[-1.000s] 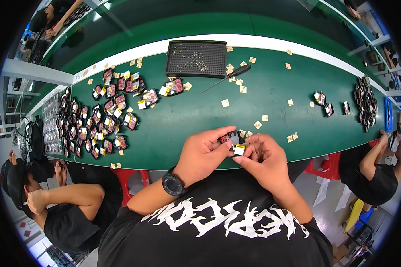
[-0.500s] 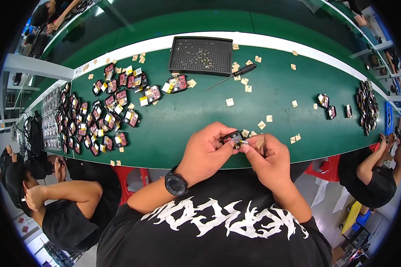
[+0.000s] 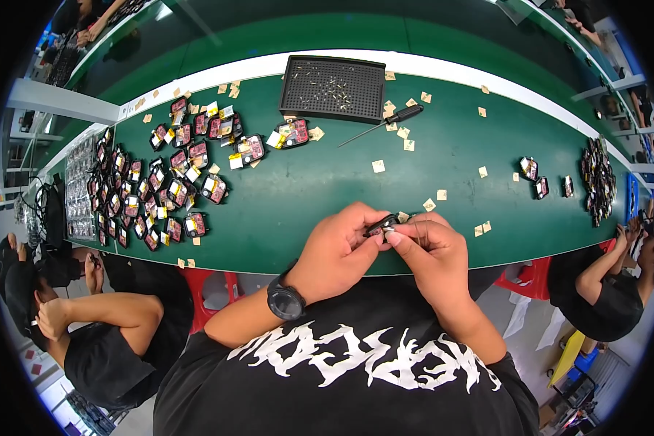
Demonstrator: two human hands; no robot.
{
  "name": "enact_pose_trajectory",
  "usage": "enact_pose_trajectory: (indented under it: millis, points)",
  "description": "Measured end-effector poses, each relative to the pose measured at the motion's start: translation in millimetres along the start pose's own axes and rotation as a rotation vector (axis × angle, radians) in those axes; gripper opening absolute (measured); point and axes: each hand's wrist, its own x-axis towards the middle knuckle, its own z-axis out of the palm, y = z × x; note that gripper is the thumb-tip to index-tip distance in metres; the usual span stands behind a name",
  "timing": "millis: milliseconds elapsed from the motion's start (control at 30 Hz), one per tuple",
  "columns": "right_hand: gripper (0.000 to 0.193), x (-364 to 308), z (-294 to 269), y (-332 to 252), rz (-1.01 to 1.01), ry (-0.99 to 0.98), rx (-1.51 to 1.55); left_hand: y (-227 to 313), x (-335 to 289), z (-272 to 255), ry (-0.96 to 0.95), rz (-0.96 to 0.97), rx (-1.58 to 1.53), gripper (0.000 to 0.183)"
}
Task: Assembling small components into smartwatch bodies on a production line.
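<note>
Just over the near table edge, my left hand [image 3: 336, 245] grips a small black-cased device [image 3: 380, 226] with a reddish circuit board inside. My right hand [image 3: 437, 253] is closed against the device's right side, thumb and forefinger pinched together. A tiny pale piece [image 3: 389, 230] shows at those fingertips, too small to name. Both hands meet at the device, and their fingers hide much of it. Several similar open devices [image 3: 195, 224] with white and yellow tabs lie spread to the left on the green table [image 3: 291, 203].
A black perforated tray [image 3: 291, 102] with small metal pieces stands at the back. Beside it lies a black-handled screwdriver [image 3: 405, 114]. Tan paper squares [image 3: 378, 166] are scattered about. More devices [image 3: 598, 182] are heaped far right. Co-workers sit at left [image 3: 116, 341] and right [image 3: 607, 291].
The device has tilted in my left hand, so less of its inside shows. My right fingertips have moved slightly left, closer against it. The tan piece seen between my right fingers is now less visible.
</note>
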Motion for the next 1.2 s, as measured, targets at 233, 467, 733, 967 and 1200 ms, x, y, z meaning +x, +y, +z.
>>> enact_pose_trajectory:
  millis: [233,467,733,967,1200]
  points:
    - [0.014,9,-7,-4,0.137,-0.038,0.088,-1,-4,-7,-0.094,-0.031,-0.05,0.03]
    - [0.013,10,-14,-6,0.291,-0.116,0.173,10,-3,6,-0.039,0.13,0.416,0.037]
    - [0.012,6,-18,-3,0.257,-0.234,0.207,19,-3,7,-0.051,-0.129,0.215,0.037]
    - [0.013,1,-21,-16,0.316,-0.229,0.231,26,-2,3,-0.11,-0.251,0.059,0.044]
    - [0.013,-9,-19,-38,0.287,-0.226,0.245,48,-17,-1,-0.227,-0.081,0.131,0.057]
